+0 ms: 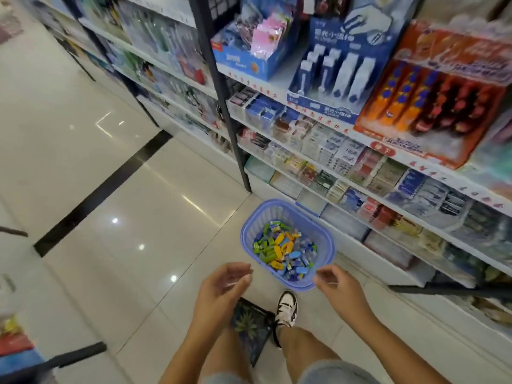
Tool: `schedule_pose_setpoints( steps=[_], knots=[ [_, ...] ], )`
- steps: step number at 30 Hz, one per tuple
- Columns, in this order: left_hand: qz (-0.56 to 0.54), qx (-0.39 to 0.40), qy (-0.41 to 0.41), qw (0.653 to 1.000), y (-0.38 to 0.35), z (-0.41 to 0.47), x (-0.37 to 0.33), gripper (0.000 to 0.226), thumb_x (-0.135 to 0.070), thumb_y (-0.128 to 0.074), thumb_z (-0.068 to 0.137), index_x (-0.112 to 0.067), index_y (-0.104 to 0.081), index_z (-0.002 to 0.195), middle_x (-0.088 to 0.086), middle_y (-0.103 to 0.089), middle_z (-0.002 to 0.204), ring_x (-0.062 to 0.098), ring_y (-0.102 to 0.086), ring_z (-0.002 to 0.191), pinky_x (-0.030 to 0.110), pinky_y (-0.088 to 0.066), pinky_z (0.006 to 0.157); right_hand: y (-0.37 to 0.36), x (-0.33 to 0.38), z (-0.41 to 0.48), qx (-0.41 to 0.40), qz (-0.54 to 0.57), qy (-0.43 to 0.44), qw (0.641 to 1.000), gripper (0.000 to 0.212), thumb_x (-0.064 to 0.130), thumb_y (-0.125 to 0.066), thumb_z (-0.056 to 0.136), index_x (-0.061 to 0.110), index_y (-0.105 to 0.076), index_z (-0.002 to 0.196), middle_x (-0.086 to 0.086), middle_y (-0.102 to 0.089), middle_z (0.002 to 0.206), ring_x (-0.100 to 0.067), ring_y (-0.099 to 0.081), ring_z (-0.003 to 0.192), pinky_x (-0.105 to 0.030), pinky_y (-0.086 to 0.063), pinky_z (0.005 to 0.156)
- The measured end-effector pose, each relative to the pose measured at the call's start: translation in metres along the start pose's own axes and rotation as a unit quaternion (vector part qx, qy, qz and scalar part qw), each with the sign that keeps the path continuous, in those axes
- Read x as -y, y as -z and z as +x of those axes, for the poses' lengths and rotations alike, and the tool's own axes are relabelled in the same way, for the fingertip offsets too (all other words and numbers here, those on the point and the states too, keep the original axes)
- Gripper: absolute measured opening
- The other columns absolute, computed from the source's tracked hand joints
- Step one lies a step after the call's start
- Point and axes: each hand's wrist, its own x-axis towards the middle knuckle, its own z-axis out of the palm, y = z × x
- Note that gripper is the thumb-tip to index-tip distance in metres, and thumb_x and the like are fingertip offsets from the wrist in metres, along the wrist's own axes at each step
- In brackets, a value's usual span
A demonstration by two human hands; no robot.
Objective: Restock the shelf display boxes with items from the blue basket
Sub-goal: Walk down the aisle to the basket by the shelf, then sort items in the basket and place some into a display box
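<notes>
Basket (279, 210) sits on glossy tiled floor (110, 176) beside shelves (318, 151)

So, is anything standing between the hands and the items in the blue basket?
Nothing visible does. The blue basket sits on the floor without a lid, its items uncovered; left hand and right hand hover by its near rim.

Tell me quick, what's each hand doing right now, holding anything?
Left hand: open, fingers loosely curled, holding nothing.
Right hand: open, fingers loosely curled, holding nothing, by the blue basket.
</notes>
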Motion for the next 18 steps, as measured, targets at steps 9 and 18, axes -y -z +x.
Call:
schedule_pose_setpoints(
  steps=[9, 18],
  knots=[
    [0.083, 0.099, -0.015, 0.991, -0.049, 0.154, 0.008, 0.011, -0.007, -0.069, 0.084, -0.009, -0.071, 0.095, 0.002, -0.073, 0.093, 0.013, -0.067, 0.085, 0.018, -0.052, 0.074, -0.016, -0.02, 0.099, -0.044, -0.029, -0.086, 0.995, 0.023, 0.022, -0.067, 0.086, 0.008, -0.062, 0.104, -0.009, -0.066, 0.104, -0.02, -0.061, 0.089, -0.023, -0.043, 0.074],
    [0.189, 0.236, 0.012, 0.953, -0.101, 0.312, 0.131, 0.013, -0.014, -0.07, 0.085, -0.026, -0.069, 0.087, -0.007, -0.072, 0.087, 0.004, -0.067, 0.082, 0.014, -0.05, 0.069, -0.077, -0.105, 0.22, -0.094, -0.021, -0.189, 0.977, 0.038, 0.025, -0.066, 0.087, 0.007, -0.057, 0.119, -0.011, -0.059, 0.124, -0.027, -0.058, 0.111, -0.026, -0.043, 0.083]
  ],
)
